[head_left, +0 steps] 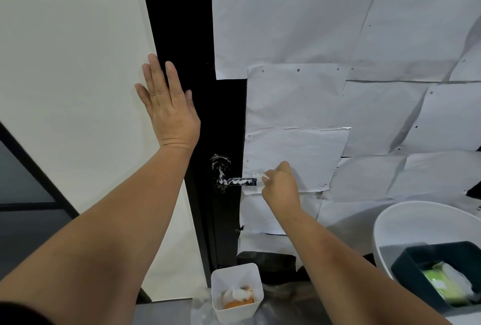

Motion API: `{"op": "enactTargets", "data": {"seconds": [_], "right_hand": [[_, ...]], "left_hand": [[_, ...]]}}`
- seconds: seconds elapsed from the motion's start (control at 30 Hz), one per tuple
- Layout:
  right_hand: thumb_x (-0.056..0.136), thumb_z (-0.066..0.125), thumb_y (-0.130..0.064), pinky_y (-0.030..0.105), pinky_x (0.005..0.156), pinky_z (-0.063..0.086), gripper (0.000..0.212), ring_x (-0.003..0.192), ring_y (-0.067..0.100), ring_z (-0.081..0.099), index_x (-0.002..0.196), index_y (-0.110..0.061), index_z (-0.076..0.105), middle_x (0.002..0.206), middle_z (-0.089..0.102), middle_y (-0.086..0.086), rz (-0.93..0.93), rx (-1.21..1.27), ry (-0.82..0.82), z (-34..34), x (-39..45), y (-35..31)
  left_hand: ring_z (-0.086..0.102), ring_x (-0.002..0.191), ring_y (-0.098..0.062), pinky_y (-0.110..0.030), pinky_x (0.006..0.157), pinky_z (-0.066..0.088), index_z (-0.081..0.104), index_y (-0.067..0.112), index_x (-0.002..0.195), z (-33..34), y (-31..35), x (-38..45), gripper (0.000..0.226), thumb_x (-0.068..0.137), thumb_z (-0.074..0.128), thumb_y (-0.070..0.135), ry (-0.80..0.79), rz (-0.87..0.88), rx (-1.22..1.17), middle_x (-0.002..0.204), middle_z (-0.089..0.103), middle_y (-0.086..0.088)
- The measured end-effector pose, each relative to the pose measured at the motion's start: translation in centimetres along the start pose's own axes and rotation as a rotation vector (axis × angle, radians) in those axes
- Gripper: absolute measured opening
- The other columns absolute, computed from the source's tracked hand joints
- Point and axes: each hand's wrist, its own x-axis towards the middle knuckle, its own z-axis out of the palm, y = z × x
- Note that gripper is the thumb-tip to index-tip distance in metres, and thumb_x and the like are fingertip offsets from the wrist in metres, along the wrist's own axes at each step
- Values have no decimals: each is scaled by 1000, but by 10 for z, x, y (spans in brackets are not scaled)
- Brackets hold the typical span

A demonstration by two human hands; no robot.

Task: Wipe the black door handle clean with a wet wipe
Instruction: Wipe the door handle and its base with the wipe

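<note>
The black door handle (235, 181) juts rightward from a black door (192, 38) and is smeared with white foam along the lever and its round base. My right hand (279, 185) sits at the lever's free end, fingers pinched on a small white wet wipe (258, 176) that touches the tip. My left hand (169, 103) lies flat, fingers spread, against the door's left edge above the handle, holding nothing.
White paper sheets (338, 77) cover the door's right side. On the floor below stands a white square bin (235, 292) with used wipes and something orange. At lower right, a white round basin (406, 223) and a dark tray (440, 272) holding a green wipe pack.
</note>
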Motion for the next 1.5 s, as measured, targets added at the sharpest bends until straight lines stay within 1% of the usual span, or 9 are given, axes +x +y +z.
{"op": "enactTargets", "data": {"seconds": [0.4,0.57,0.77,0.97,1.07,1.27,1.33,1.4,1.5], "right_hand": [[78,53,10,29,53,37,31,67,23,43,59,-12,42,83,37,5,-182,-165,-59,4,10,0],[85,55,4,27,63,37,11,78,25,49,87,2,66,95,42,9,-137,-129,-66,-4,17,-2],[86,53,1,31,60,33,12,73,23,40,76,1,59,89,35,6,-221,-246,-125,-3,12,-2],[89,55,-3,27,66,42,18,89,33,62,98,2,70,94,66,22,-1,-16,-107,-23,26,-12],[89,55,-3,18,55,37,14,85,31,58,90,2,68,94,53,14,-84,-87,-113,-21,23,-11],[86,56,0,28,61,30,15,73,20,37,72,-6,56,79,34,-1,-249,-256,-120,1,12,-5],[88,57,-5,24,62,31,9,77,18,45,81,-3,61,75,45,-3,-111,-93,-97,-6,18,-10],[90,57,-11,30,69,44,20,82,27,58,95,7,65,86,66,14,9,10,-106,-18,25,-15],[91,54,-9,31,70,49,23,73,25,55,104,3,68,89,67,19,1,-2,-183,-34,27,-16]], "left_hand": [[23,140,-45,-47,118,0,29,-7,143,1,-2,-4,45,104,37,14,14,-3,6,148,29,-34],[23,140,-45,-48,118,2,29,-6,143,2,-2,-5,46,103,39,14,16,-4,11,148,29,-34],[24,140,-45,-46,118,0,29,-6,143,1,-2,-5,45,103,38,14,17,-7,21,148,29,-33],[24,140,-44,-46,118,0,29,-5,143,1,-1,-5,45,103,39,14,18,-2,31,148,30,-33],[24,140,-44,-46,118,1,30,-5,143,1,-2,-6,45,103,38,14,26,-4,39,148,30,-33],[25,140,-43,-47,118,4,32,-6,142,2,-1,-6,45,103,39,14,28,-7,63,148,31,-32],[24,140,-43,-45,118,2,32,-6,143,1,0,-6,45,103,38,14,25,-9,64,148,31,-32],[24,140,-44,-44,118,0,31,-6,143,1,0,-6,45,103,38,15,23,-11,64,148,30,-32],[25,140,-43,-45,118,2,31,-6,143,1,-1,-6,45,103,38,15,31,-7,74,148,31,-32]]}}
